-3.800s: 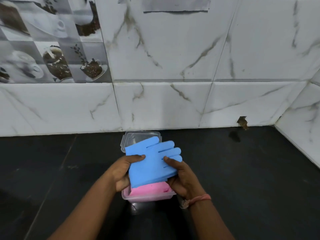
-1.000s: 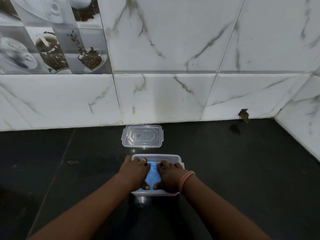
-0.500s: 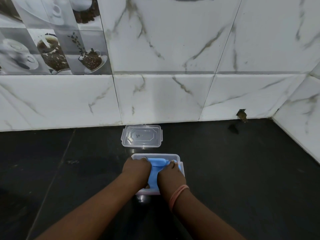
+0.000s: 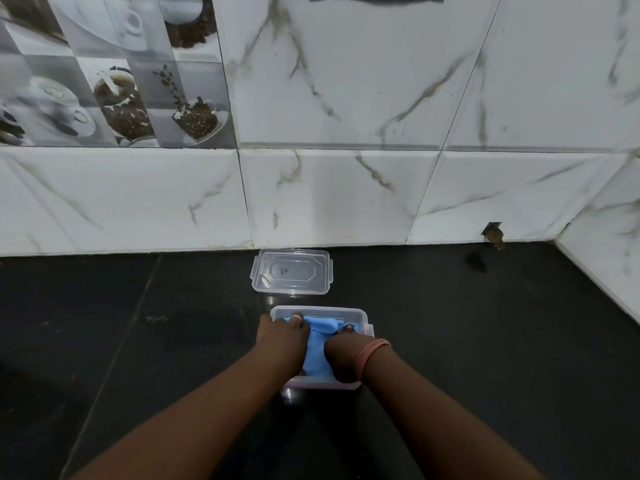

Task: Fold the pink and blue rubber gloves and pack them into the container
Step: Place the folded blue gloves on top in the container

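Note:
A clear plastic container (image 4: 358, 315) sits on the black counter in front of me. The folded blue gloves (image 4: 317, 348) lie inside it. A strip of pink (image 4: 322, 385) from the gloves beneath shows through the container's near wall. My left hand (image 4: 282, 339) presses down on the left side of the blue gloves, with fingertips at the container's far left corner. My right hand (image 4: 341, 355) presses on the right side, fingers curled down onto the blue rubber. Both hands cover much of the gloves.
The container's clear lid (image 4: 291, 271) lies flat on the counter just behind it, near the wall. White marble tiles (image 4: 346, 195) rise at the back and on the right. The black counter (image 4: 485, 341) stretches to both sides.
The blue gloves went from held above the container to pushed inside it. Over the last second both hands slid slightly toward the far edge while pressing down.

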Tool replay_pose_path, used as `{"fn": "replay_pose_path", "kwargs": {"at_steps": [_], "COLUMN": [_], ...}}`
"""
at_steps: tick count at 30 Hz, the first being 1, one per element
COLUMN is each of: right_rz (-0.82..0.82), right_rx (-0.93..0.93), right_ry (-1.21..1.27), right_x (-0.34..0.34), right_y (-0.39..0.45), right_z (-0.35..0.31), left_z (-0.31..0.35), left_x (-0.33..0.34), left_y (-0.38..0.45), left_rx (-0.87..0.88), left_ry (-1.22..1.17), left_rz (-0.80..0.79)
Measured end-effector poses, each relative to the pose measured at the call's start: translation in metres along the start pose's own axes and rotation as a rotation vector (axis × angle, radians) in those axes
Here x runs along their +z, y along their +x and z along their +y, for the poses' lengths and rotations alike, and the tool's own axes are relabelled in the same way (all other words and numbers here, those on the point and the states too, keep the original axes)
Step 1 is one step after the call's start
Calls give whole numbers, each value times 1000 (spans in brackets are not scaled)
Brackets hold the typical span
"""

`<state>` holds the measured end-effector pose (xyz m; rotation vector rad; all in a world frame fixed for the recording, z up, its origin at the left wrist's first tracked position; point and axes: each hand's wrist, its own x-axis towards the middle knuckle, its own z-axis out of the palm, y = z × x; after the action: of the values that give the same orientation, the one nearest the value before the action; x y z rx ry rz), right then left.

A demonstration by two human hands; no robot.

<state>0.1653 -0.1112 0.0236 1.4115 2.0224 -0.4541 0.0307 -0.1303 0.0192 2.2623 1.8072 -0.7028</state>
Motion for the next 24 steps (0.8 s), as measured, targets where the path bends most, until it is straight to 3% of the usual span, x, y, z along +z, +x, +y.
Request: {"fn": "replay_pose_path", "kwargs": {"at_steps": [3,7,10,15,24], "right_rz": [82,461,619,524,404], "right_rx": [-17,-2,-49,-132,-215], "right_ry": [-64,25,92,75,102], "right_x": [-4,3,8,24,27], "right_y": [-8,-16,-13,6,17], "right_z": [-1,-2,-11,-8,12], "left_z": [1,-3,-7,-8,-13], "left_x": [-2,0,3,14,16], "left_y": [0,0,0,2,10], "left_rx": [-11,-11,-12,-21,22], "left_ry": [-48,-80,-80,-60,15], "left_rz": [19,56,123,142,10]}}
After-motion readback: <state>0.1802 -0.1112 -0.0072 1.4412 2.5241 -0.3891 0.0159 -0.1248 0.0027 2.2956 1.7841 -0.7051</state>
